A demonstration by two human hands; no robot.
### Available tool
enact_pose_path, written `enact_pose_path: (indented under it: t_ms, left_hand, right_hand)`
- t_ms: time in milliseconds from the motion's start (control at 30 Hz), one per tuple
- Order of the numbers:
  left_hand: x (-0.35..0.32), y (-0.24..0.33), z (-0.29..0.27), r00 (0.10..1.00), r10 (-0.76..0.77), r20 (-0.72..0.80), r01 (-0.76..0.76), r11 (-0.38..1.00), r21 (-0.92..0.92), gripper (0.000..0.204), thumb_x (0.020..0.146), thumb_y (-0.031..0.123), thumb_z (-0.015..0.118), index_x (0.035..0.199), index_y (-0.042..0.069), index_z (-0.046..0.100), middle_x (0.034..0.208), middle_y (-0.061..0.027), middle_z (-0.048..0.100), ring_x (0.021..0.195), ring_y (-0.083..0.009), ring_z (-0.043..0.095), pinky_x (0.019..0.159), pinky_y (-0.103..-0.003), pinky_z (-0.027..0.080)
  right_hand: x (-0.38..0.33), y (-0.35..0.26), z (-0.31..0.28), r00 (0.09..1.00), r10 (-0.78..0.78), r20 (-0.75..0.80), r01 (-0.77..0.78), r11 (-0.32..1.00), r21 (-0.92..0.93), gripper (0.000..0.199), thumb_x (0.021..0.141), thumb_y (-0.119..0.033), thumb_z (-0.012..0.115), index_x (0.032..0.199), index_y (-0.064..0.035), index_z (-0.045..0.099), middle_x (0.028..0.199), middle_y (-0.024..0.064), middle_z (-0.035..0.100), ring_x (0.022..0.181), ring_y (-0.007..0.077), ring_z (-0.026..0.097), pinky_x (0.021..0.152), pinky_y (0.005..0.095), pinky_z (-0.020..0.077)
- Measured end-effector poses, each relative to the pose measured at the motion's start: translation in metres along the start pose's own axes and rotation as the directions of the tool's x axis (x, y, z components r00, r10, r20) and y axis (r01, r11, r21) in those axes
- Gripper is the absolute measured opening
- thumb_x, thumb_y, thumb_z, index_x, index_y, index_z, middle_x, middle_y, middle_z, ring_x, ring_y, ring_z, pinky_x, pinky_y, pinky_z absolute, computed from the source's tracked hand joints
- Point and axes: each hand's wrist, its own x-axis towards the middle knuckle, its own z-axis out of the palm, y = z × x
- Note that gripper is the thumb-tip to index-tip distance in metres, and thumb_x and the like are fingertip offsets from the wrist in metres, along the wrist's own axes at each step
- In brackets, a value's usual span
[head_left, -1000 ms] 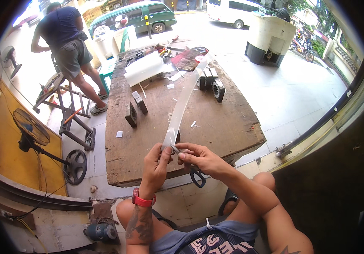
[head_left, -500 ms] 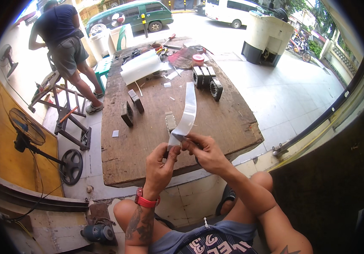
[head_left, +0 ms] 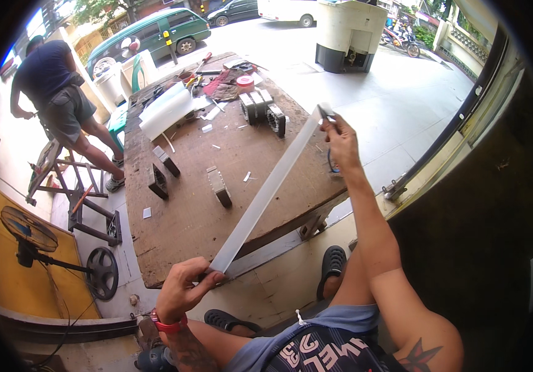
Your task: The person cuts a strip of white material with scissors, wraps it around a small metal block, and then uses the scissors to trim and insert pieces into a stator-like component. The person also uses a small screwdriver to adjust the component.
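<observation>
The left hand (head_left: 183, 291) pinched the near end of a long white strip (head_left: 266, 192), and the right hand (head_left: 341, 139) held its far end up above a worn wooden table (head_left: 186, 217). Small metal blocks (head_left: 220, 188) lay on the table. Another person (head_left: 56, 80) stood beside it.

A long pale white strip (head_left: 266, 192) runs bright against the dark brown, weathered wooden table (head_left: 180, 229). The left hand (head_left: 183, 291) wears a red wristband (head_left: 168, 324); the right hand (head_left: 341, 144) holds something small and dark, and a dark red-and-black tattoo (head_left: 416, 358) shows on that arm. The shirt (head_left: 325, 350) is blue-grey with bold white lettering over black. Black sandals (head_left: 331, 266) on pale tile. Across the table, dark grey blocks (head_left: 220, 188), a white roll of sheet (head_left: 167, 110), white scraps. A person (head_left: 52, 87) in a navy top and grey shorts beside a green van (head_left: 149, 34). A black fan (head_left: 28, 230) before a yellow wall (head_left: 6, 273).
</observation>
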Motion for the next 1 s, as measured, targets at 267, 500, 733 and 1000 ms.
enact_pose_path:
  t_ms: [267, 500, 733, 1000]
  left_hand:
    - [-0.024, -0.006, -0.024, 0.998, -0.035, 0.054, 0.023, 0.978, 0.208, 0.027, 0.079, 0.018, 0.078, 0.077, -0.003, 0.062, 0.079, -0.0119, 0.061, 0.068, -0.0229, 0.057, 0.064, -0.037, 0.044]
    - [0.007, -0.014, -0.01, 0.939, 0.144, -0.313, -0.175, 0.982, -0.071, 0.019, 0.085, 0.002, 0.078, 0.094, 0.0, 0.062, 0.098, -0.0111, 0.07, 0.089, -0.0167, 0.071, 0.081, -0.03, 0.055]
    - [0.051, -0.027, 0.035, 0.72, 0.051, -0.692, -0.442, 0.802, -0.401, 0.06, 0.106, 0.017, 0.064, 0.155, 0.004, 0.033, 0.138, -0.0231, 0.062, 0.126, -0.0266, 0.064, 0.108, -0.037, 0.05]
    - [0.059, -0.019, 0.075, 0.856, -0.177, -0.486, -0.03, 0.921, -0.388, 0.026, 0.104, 0.021, 0.071, 0.11, -0.004, 0.073, 0.093, -0.0064, 0.077, 0.088, -0.0093, 0.067, 0.08, -0.026, 0.053]
  right_hand:
    - [0.0, -0.073, -0.052, 0.943, -0.139, 0.302, 0.132, 0.99, 0.044, 0.036, 0.108, -0.015, 0.059, 0.143, -0.0141, 0.066, 0.106, 0.0055, 0.075, 0.083, 0.0115, 0.063, 0.078, 0.0294, 0.0557]
    - [-0.141, -0.156, 0.055, 0.074, -0.062, 0.995, 0.682, 0.731, -0.005, 0.053, 0.101, -0.026, 0.067, 0.153, -0.0201, 0.055, 0.102, 0.0048, 0.078, 0.095, 0.0266, 0.073, 0.097, 0.0383, 0.0416]
    - [-0.132, -0.125, 0.074, 0.199, 0.098, 0.975, 0.067, 0.991, -0.113, 0.027, 0.106, -0.028, 0.065, 0.121, -0.0053, 0.07, 0.096, 0.0074, 0.075, 0.088, 0.0154, 0.068, 0.08, 0.0325, 0.052]
    - [-0.116, -0.097, 0.054, 0.199, 0.181, 0.963, -0.327, 0.939, -0.108, 0.033, 0.106, -0.03, 0.066, 0.127, -0.0034, 0.07, 0.093, -0.0018, 0.067, 0.088, 0.0075, 0.059, 0.077, 0.0257, 0.05]
